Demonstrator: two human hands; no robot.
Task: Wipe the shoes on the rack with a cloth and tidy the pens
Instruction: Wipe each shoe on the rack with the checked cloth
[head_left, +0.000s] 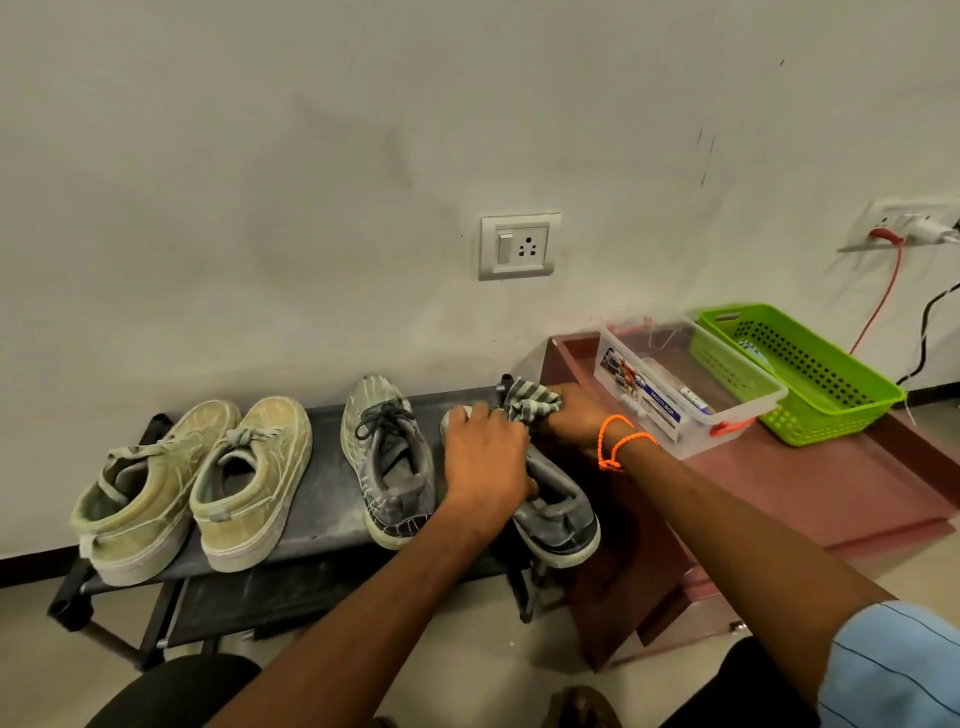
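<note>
Head view: left hand (485, 457) grips the grey shoe (558, 512) on the rack (322, 488); right hand (574, 418) fingers clutch the striped cloth (530, 405).

Striped grey cloth (532, 406); green basket (810, 364); seemingly olive sneakers (192, 488).

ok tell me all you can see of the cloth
The cloth is a small striped rag in grey and pale green, soft and crumpled into a bunch. The right hand grips it, pressing it at the toe end of the rightmost grey shoe, which the left hand holds on the rack. Part of it is hidden in the fist.
</note>
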